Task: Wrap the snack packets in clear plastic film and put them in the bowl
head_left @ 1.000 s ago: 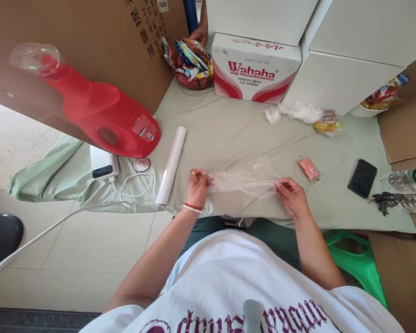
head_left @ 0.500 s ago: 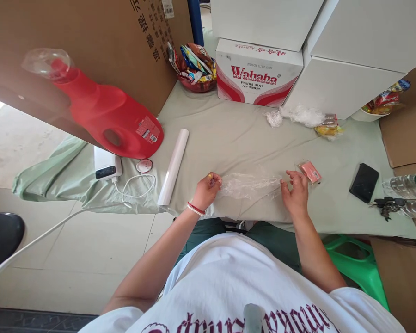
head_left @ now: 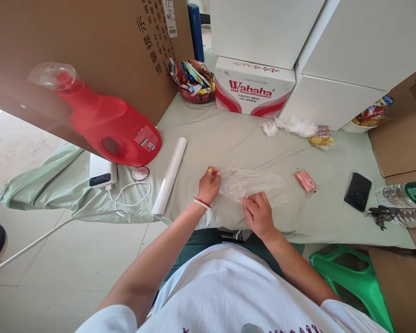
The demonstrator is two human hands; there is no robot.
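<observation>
A crumpled sheet of clear plastic film (head_left: 263,181) lies across the cloth in front of me; whether it is a bag I cannot tell. My left hand (head_left: 209,184), with a red and white bracelet at its wrist, pinches the film's left end. Lower down, my right hand (head_left: 259,213) is closed on the film's near edge with thumb and forefinger. Right of the film sits a small pink packet (head_left: 305,181) in clear wrap. To the left of my left hand lies a white roll (head_left: 169,175).
A red jug (head_left: 114,122) and a white power bank (head_left: 103,171) with a cable stand left. At the back are a bowl of snacks (head_left: 198,96), a Wahaba-style water carton (head_left: 253,88) and crumpled plastic (head_left: 296,126). A black phone-like object (head_left: 358,191), keys (head_left: 381,215) and bottles (head_left: 395,195) lie right.
My right hand has moved left and nearer to me, from the film's right end to its near edge, and its fingers have closed. My left hand keeps its pinch.
</observation>
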